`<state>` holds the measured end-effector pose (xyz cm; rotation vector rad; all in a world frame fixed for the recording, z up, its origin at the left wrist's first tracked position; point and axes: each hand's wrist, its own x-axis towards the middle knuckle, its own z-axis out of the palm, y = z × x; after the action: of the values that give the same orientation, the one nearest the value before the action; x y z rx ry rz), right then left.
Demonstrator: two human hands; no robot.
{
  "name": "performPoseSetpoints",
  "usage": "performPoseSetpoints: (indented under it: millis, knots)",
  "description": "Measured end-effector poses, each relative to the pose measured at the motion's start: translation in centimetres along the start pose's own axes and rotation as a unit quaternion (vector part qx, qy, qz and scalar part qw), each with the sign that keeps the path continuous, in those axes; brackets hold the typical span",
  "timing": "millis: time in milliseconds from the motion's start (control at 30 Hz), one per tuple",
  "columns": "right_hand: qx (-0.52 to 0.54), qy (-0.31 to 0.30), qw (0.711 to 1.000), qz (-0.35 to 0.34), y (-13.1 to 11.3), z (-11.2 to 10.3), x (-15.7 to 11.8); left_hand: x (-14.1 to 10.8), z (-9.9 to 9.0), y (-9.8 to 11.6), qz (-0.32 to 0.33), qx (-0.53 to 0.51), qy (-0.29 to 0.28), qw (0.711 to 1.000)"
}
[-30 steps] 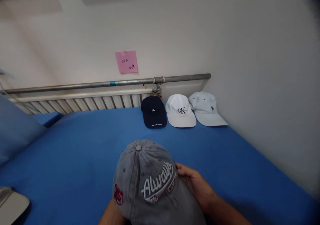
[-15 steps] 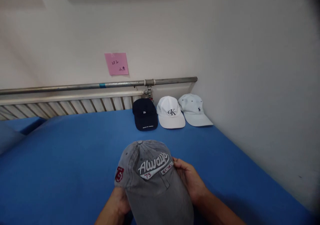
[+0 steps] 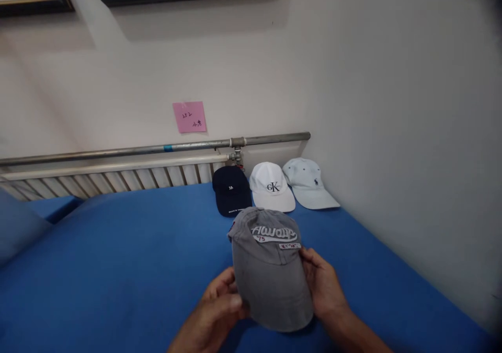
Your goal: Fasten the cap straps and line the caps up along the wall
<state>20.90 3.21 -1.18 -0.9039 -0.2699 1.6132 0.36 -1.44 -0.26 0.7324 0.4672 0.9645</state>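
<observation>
Left hand (image 3: 217, 308): curled loosely at the left edge of the grey cap (image 3: 270, 285), thumb beside the brim, some fingers passing out of sight behind. Right hand (image 3: 323, 285): closed on the cap's other side, thumb up near the crown's lower edge. The cap sits between the two, held by both, brim towards the wearer and sloping down, "Always" and "75" stitched across the front. Cannot tell whether its underside meets the blue surface (image 3: 137, 264) below.

Just beyond, a row of three caps on the blue surface, brims facing the hands: black cap (image 3: 231, 185), white cap with "CK" lettering (image 3: 270, 178), pale blue cap (image 3: 308, 180) with a small dark emblem, nearest the corner. The grey crown overlaps the row's front edge in view.

Behind: pale ribbed radiator (image 3: 157, 178), metal pipe (image 3: 188, 146) above it, pink note (image 3: 190, 116) with handwriting on the wall (image 3: 353, 81). Two dark picture frames, cut off at top.
</observation>
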Motion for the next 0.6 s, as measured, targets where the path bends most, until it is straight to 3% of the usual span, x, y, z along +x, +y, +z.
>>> performPoseSetpoints:
  millis: [100, 200, 300, 433, 500, 600]
  knots:
    - [-0.013, -0.014, 1.0, -0.007, 0.6, 0.2, -0.2, 0.1, 0.7, -0.5, 0.032, 0.026, 0.054, 0.998]
    - [-0.008, -0.047, 0.999, -0.002, 1.2, 0.5, -0.5, -0.4, 0.3, 0.4, 0.047, 0.031, 0.113, 0.992]
    - [-0.001, -0.08, 0.996, 0.029, 1.8, 0.6, -0.6, -1.3, -1.1, 2.9, 0.089, 0.026, 0.193, 0.977]
    - [-0.02, -0.058, 0.996, 0.067, 2.5, 0.4, -0.6, -1.8, -3.5, 7.0, 0.19, -0.008, 0.312, 0.931]
    - [-0.03, -0.055, 0.995, 0.08, 2.7, 0.3, -0.6, -1.2, -4.8, 8.9, 0.216, -0.035, 0.343, 0.914]
    - [-0.04, -0.055, 0.993, 0.099, 2.7, 0.3, -0.5, 0.6, -6.5, 11.5, 0.224, -0.05, 0.334, 0.914]
